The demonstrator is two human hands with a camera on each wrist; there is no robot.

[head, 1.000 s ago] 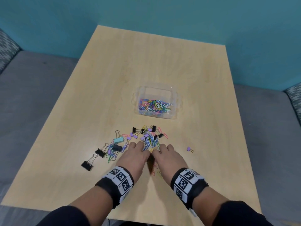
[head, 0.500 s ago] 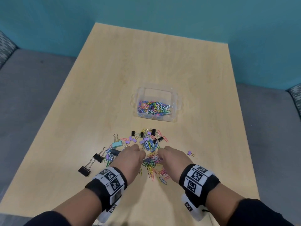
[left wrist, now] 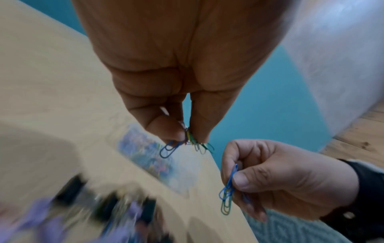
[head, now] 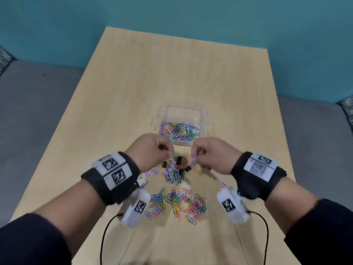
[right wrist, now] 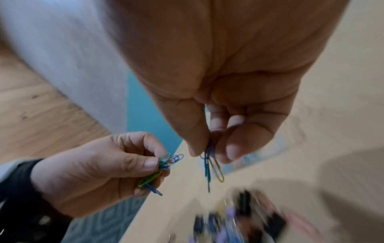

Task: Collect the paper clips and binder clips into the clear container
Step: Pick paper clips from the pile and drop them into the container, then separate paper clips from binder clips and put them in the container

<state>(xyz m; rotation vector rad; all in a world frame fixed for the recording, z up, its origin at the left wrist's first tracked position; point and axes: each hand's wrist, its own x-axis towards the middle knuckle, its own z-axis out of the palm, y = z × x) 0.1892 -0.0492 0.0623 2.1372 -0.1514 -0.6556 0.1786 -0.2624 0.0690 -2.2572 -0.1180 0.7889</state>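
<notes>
We hold both hands level, left hand [head: 148,153] and right hand [head: 211,154] each pinching paper clips [left wrist: 182,144], just short of the container's [head: 164,113] near wall, mid-table.

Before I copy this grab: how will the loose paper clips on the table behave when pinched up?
The loose paper clips lie tangled, so several probably lift together. Thin and glossy, some may slip; bunches dangle from the left hand and right hand. They look light.
</notes>
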